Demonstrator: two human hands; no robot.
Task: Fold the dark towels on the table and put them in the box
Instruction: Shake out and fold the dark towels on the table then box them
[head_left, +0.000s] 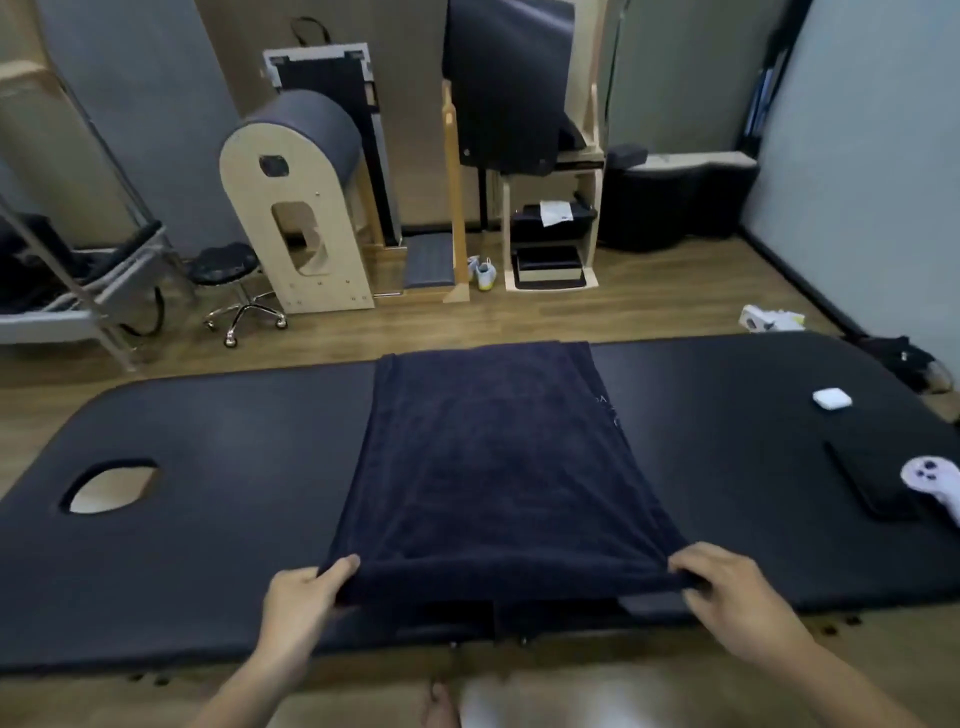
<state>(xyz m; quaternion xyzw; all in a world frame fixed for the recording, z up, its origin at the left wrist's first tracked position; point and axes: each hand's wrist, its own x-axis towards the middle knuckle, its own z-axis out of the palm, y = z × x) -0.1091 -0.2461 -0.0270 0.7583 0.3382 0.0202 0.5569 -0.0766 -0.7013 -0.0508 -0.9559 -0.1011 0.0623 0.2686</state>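
The left hand (306, 590) and right hand (727, 587) each pinch a near corner of the dark towel (498, 457), which lies flat ahead across the table (208, 519). The first fold is likely starting; next, carry both corners to the far edge. Open padding flanks both hands; no box shows.

Dark navy towel (498, 467) spread flat across the black padded table (208, 441), near corners lifted off its edge
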